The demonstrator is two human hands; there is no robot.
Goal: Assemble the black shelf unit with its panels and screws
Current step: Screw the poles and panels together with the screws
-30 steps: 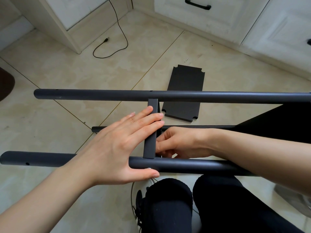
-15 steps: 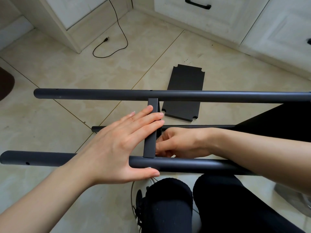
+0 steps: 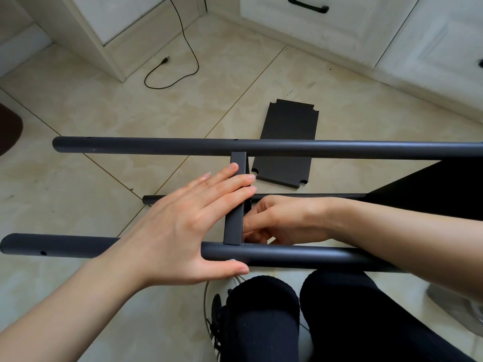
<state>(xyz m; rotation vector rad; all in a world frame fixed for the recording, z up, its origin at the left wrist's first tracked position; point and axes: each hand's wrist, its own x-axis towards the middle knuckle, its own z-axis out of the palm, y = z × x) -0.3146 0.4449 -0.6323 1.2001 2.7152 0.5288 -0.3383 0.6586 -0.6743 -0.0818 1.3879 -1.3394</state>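
Note:
The black shelf frame lies on its side across the view: a far pole [image 3: 287, 148], a near pole [image 3: 300, 258] and a lower pole [image 3: 300, 197] behind. A black panel [image 3: 236, 205] stands edge-on between the far and near poles. My left hand [image 3: 188, 226] lies flat, its straight fingers pressing the panel's edge and its thumb under the near pole beside a small silver screw head [image 3: 232, 260]. My right hand [image 3: 277, 220] is curled just right of the panel, fingertips hidden behind the panel and pole; what it holds is not visible. A loose black panel [image 3: 287, 142] lies on the floor beyond.
Beige tiled floor [image 3: 104, 121] all round. White cabinets [image 3: 339, 35] line the back, with a black cable [image 3: 188, 53] on the floor before them. My black-trousered knees [image 3: 300, 317] are below the near pole. A mounted black panel [image 3: 444, 189] fills the right.
Almost nothing moved. My right hand's fingers shifted slightly behind the panel; my left hand stays pressed on the panel's edge.

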